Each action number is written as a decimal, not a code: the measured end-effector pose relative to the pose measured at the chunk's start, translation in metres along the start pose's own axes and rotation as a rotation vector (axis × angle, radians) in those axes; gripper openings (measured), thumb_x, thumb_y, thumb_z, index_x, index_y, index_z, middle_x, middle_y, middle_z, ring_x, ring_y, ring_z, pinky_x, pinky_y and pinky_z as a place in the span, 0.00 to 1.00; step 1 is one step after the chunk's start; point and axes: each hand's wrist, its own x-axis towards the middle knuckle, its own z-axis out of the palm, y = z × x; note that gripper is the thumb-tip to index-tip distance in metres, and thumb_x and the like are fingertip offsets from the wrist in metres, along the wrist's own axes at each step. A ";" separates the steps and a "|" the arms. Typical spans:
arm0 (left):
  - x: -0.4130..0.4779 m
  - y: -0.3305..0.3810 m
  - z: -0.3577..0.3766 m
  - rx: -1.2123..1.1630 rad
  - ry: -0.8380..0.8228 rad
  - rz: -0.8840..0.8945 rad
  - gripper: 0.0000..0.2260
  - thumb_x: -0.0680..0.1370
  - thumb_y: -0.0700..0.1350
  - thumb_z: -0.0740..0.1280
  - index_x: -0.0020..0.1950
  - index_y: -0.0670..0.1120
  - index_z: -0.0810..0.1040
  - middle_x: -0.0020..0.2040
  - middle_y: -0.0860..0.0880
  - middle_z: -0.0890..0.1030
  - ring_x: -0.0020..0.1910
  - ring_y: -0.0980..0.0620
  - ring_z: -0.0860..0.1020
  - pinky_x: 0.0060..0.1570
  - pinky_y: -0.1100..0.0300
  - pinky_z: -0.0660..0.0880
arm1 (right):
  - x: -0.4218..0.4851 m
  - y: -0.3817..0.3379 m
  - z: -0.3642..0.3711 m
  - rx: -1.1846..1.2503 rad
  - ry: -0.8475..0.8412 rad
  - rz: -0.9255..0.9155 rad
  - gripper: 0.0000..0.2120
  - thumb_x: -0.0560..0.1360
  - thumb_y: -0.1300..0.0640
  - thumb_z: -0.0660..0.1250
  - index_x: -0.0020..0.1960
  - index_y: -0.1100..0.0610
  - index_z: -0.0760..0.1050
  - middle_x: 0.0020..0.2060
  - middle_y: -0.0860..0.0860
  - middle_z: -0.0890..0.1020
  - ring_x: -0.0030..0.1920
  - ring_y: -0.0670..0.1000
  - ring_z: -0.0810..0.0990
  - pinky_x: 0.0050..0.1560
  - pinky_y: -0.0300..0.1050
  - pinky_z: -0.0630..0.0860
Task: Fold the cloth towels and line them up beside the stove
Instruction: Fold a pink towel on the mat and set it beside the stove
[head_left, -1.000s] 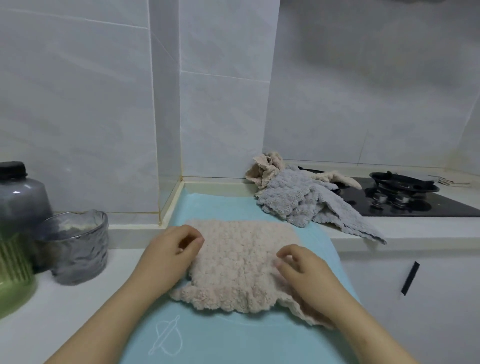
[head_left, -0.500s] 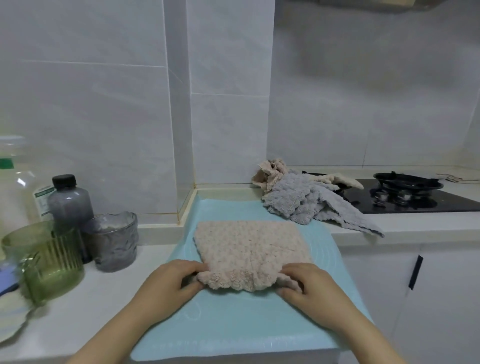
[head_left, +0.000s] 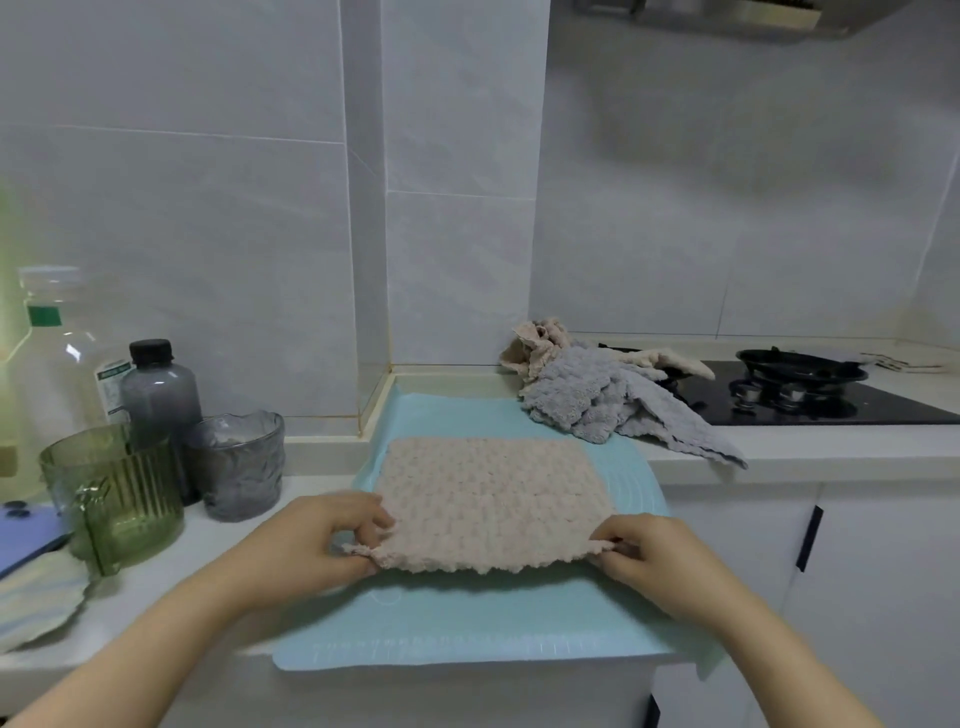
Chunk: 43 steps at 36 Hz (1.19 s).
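A pinkish-beige knobbly fleece towel was held flat on a light blue silicone mat, its near corners pinched between the thumb and curled fingers of the left hand and the right hand. Well beyond the right fingers, a crumpled grey fleece towel was heaped at the edge of the black glass stove. A ribbed green glass was seen left of the left fingers.

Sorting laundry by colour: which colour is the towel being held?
Pale pinkish-beige towel, clearest in the head view.
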 end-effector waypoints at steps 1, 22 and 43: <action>0.000 0.001 -0.003 -0.015 -0.082 -0.051 0.12 0.70 0.45 0.72 0.35 0.64 0.79 0.51 0.68 0.78 0.57 0.75 0.69 0.54 0.82 0.62 | 0.000 0.001 -0.003 0.005 -0.022 -0.004 0.04 0.76 0.52 0.65 0.46 0.49 0.78 0.43 0.47 0.81 0.41 0.44 0.76 0.40 0.35 0.69; 0.049 0.002 -0.013 -0.517 0.204 -0.482 0.04 0.73 0.40 0.71 0.41 0.41 0.78 0.37 0.43 0.78 0.33 0.50 0.76 0.31 0.64 0.76 | 0.043 0.005 -0.028 0.361 0.159 0.224 0.10 0.74 0.57 0.69 0.37 0.59 0.73 0.29 0.51 0.74 0.30 0.48 0.70 0.29 0.39 0.65; 0.161 -0.019 0.043 0.763 0.047 -0.382 0.10 0.77 0.33 0.57 0.55 0.43 0.71 0.53 0.46 0.75 0.53 0.46 0.77 0.40 0.58 0.66 | 0.158 0.033 0.036 -0.064 0.222 0.534 0.12 0.78 0.51 0.58 0.37 0.53 0.64 0.49 0.56 0.78 0.54 0.59 0.73 0.45 0.46 0.67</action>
